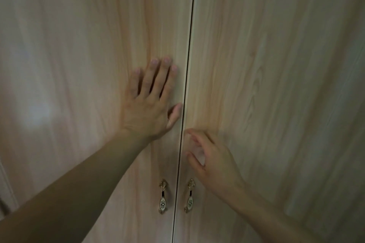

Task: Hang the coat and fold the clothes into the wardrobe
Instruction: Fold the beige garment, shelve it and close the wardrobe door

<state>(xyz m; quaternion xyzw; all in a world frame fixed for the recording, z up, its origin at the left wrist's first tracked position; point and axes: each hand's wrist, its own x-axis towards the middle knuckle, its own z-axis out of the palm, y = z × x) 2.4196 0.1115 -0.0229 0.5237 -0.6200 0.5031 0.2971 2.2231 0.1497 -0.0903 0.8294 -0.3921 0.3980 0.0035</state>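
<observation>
Wardrobe (276, 65) shut, its vertical seam (190, 45) between the hands. Left hand (147, 108) lies flat, fingers (156, 79) straight, on the left door (79, 45); right hand (212, 162), loosely curled, empty, hovers beside the seam, nearer the right-door handle (190, 196) below

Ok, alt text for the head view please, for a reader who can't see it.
A person's left hand presses flat on the left wardrobe door, fingers straight, beside the narrow centre gap. The right hand, blurred with fingers loosely curled, is at the edge of the right door, above two ornate handles.
</observation>
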